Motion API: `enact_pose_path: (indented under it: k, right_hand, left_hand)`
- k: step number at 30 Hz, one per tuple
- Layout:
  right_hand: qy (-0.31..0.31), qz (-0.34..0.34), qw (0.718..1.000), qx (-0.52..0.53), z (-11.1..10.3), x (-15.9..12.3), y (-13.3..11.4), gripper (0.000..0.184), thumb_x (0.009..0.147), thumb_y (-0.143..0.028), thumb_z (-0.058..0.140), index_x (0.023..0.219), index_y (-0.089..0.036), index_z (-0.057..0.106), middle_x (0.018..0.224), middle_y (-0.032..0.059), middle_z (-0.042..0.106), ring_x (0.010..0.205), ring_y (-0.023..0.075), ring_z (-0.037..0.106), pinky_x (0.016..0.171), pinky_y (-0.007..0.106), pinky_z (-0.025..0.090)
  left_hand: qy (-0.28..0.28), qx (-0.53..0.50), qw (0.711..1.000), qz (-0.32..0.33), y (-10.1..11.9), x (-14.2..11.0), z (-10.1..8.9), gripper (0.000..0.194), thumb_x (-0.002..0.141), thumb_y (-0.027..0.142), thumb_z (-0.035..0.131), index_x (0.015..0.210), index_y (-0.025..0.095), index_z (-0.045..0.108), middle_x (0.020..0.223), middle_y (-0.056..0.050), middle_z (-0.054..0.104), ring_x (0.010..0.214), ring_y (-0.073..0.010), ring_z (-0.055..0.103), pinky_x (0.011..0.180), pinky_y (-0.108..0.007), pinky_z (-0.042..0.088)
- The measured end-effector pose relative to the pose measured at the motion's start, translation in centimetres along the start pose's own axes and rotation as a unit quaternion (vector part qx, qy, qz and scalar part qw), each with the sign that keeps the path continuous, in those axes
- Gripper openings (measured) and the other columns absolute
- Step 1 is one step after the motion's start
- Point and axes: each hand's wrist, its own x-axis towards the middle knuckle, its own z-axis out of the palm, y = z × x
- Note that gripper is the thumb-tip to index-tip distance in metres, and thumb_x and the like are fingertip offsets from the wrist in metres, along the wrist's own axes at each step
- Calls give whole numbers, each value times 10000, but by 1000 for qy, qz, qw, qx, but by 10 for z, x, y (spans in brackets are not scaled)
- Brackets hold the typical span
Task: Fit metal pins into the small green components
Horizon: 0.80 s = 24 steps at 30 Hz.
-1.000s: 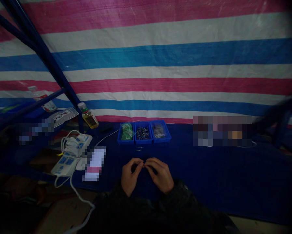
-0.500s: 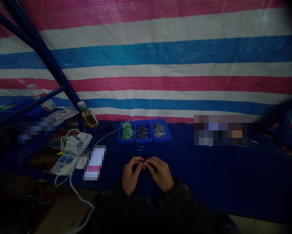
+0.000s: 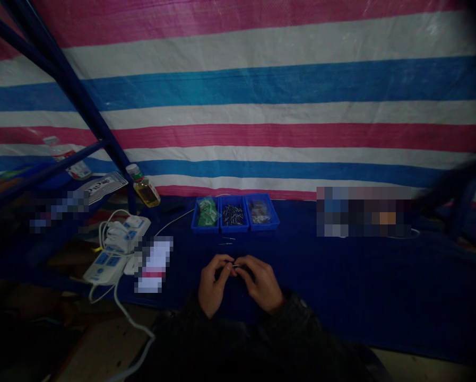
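My left hand [image 3: 214,284] and my right hand [image 3: 261,281] meet fingertip to fingertip above the blue tabletop, both closed in a pinch. Between them a short, thin metal pin [image 3: 235,265] shows as a bright sliver; the fingers cover most of it. Just beyond my fingers, two slim metal pins [image 3: 226,243] lie on the table. Behind those stand three blue bins side by side: a left bin [image 3: 206,230] with green-and-white packets, a middle bin [image 3: 233,229] full of small dark and silvery metal pieces, and a right bin [image 3: 264,227] with clear plastic bags.
On the left lie a white power strip [image 3: 106,268] with tangled cables and a blurred-out phone-like shape [image 3: 155,265]. A bottle of yellow liquid [image 3: 146,188] stands by the blue metal frame [image 3: 88,111]. A pixelated patch hides items at right. Striped sheeting [image 3: 261,85] closes off the back.
The metal pin between my fingertips has come into clearer view as the fingers shift slightly. My hands otherwise stay in place; the whole view has shifted a little.
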Motion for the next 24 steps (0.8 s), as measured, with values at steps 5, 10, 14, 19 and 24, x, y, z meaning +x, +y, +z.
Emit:
enact_pose_path:
  k: [5,10,14,19,24]
  right_hand:
    - [5,-8,1000,8,0,0,0,194,1024,-204,475,936,-241,643,871,32,683,805,185,662,784,303,513]
    - [0,0,1000,-2,-1,1,-3,258,1038,-245,465,848,-236,639,842,34,677,785,182,658,772,300,512]
    - [11,-6,1000,9,-2,1,-4,162,1020,-254,503,966,-243,656,893,39,696,833,195,680,784,303,526]
    - [8,-6,1000,6,-2,1,-3,189,1027,-220,473,927,-235,632,870,31,680,798,181,667,780,295,512]
    - [12,2,1000,-1,-1,1,-2,238,1036,-249,471,857,-227,626,819,27,666,749,171,654,748,280,508]
  left_hand:
    - [-5,2,1000,2,3,0,1,197,978,357,584,1047,182,645,746,-7,688,753,-183,668,777,-290,476]
    - [1,6,1000,-4,3,0,0,221,978,380,583,1047,179,645,713,2,669,720,-177,650,746,-282,466]
    - [2,2,1000,-4,1,0,-1,221,978,384,584,1049,182,640,712,8,669,718,-174,650,744,-279,461]
    - [1,13,1000,-3,3,-1,0,212,985,369,578,1057,180,642,705,10,672,707,-168,643,736,-277,449]
    - [-1,18,1000,-10,3,0,0,218,991,368,568,1057,174,644,668,17,660,665,-163,629,714,-273,438]
